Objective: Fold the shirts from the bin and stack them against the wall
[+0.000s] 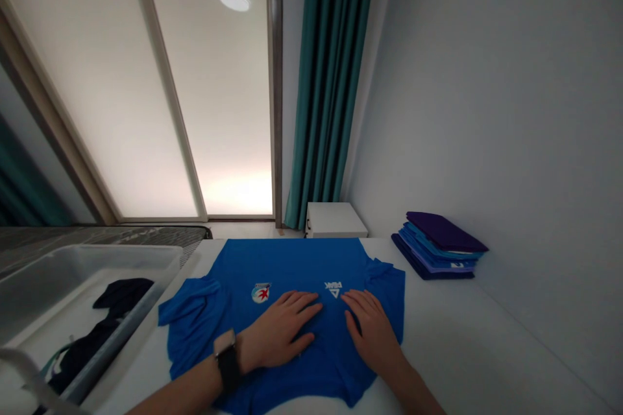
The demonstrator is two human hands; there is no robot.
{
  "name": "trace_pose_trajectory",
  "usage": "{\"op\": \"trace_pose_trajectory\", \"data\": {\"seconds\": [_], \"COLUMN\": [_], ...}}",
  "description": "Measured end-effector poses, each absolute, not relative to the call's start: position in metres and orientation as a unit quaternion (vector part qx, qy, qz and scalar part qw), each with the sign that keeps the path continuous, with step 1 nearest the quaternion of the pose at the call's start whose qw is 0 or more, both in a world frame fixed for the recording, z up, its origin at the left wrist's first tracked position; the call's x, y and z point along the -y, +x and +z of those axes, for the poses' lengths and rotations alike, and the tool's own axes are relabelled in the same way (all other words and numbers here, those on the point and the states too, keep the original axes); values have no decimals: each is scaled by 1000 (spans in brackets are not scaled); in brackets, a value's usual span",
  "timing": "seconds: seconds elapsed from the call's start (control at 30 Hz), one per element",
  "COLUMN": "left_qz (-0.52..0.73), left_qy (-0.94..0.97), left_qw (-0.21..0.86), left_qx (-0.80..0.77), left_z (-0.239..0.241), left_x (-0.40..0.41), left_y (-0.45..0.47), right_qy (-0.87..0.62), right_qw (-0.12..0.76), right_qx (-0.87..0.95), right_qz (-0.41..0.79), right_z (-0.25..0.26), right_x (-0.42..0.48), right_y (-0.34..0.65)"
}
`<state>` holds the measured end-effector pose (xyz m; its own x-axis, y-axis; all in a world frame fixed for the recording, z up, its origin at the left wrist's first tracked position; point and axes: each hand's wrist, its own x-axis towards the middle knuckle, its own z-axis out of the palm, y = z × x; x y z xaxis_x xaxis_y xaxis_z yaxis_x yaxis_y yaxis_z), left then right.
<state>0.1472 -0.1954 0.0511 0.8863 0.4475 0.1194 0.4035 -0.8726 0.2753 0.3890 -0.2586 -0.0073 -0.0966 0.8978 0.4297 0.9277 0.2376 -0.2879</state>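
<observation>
A blue T-shirt (pixel 292 266) lies spread on the white table (pixel 467 343), its neckline towards me and its far end at the table's back edge. On its chest are a round red-and-white badge and a white PEAK logo. My left hand (pixel 285 331), with a dark-banded watch on the wrist, rests flat on the shirt's middle, fingers spread. Just right of it my right hand (pixel 370 331) lies flat on the cloth near the logo, fingers extended. Both sleeves look crumpled, the left one more so.
A stack of folded clothes (pixel 438 246), purple on top, stands at the right by the wall. To the left, a translucent plastic bin (pixel 160 259) holds dark garments (pixel 124 295). Beyond the table are a white cabinet (pixel 335 219), a teal curtain (pixel 331 78) and frosted sliding doors (pixel 219 110).
</observation>
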Motion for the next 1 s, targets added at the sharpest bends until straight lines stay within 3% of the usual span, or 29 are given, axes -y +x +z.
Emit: {"op": "trace_pose_trajectory", "data": {"seconds": [0.23,0.43,0.73,1.0], "left_qz": [111,135,178,174], "left_qy": [973,958,946,948], "left_qw": [80,82,71,79], "left_qx": [-189,-238,-263,-253], "left_z": [46,33,10,12], "left_x": [159,134,145,145], "left_y": [236,293,297,296], "right_qy": [-673,-727,-738,-762], "right_qw": [319,287,247,269], "right_qx": [664,621,624,578], "right_qz": [-55,-54,-64,-109], "right_z": [-14,-12,-5,-21], "right_x": [252,254,252,226], "right_y": [416,427,426,500]}}
